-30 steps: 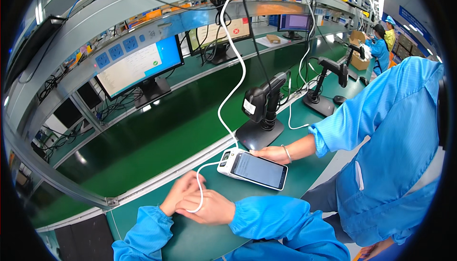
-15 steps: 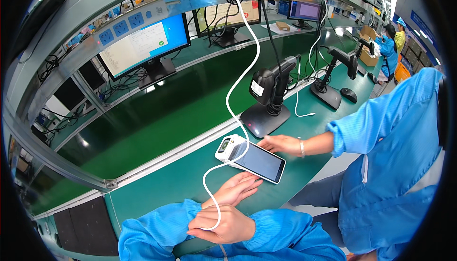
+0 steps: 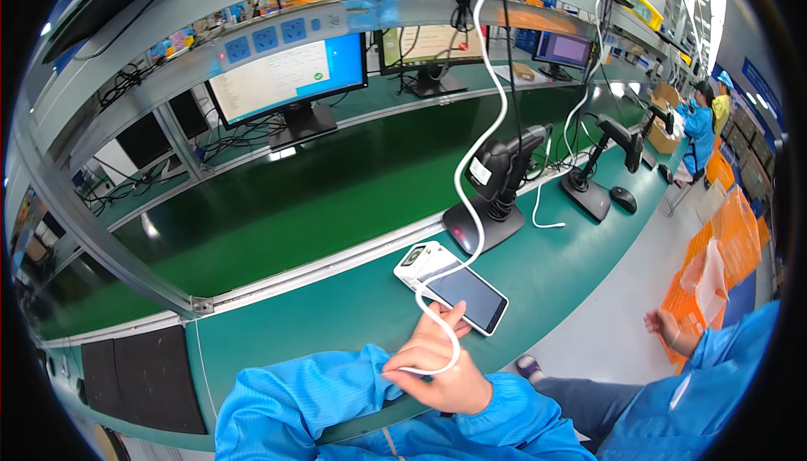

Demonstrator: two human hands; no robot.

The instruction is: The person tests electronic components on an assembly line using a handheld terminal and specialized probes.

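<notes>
A white handheld payment terminal (image 3: 466,295) with a dark touchscreen lies at a slant on the green bench, its thicker white end at the far left. My left hand (image 3: 435,320) grips its near edge, with a digit over the screen's border; much of this hand is hidden behind my right. My right hand (image 3: 450,381) crosses in front, closed around the end of a white cable (image 3: 461,184). The cable hangs from above, passes over the terminal and loops down to my fingers. Its plug is hidden in them.
Black scanners on stands (image 3: 496,184) and a mouse (image 3: 623,200) occupy the bench's right side. Monitors (image 3: 290,74) stand beyond the green strip. A black mat (image 3: 143,385) lies at left. At right are a co-worker's blue sleeve (image 3: 731,368) and orange crates (image 3: 702,268).
The co-worker's hand has left the terminal and withdrawn right. My left hand has moved onto the terminal's edge. My right hand has shifted up and right with the cable. The view has shifted.
</notes>
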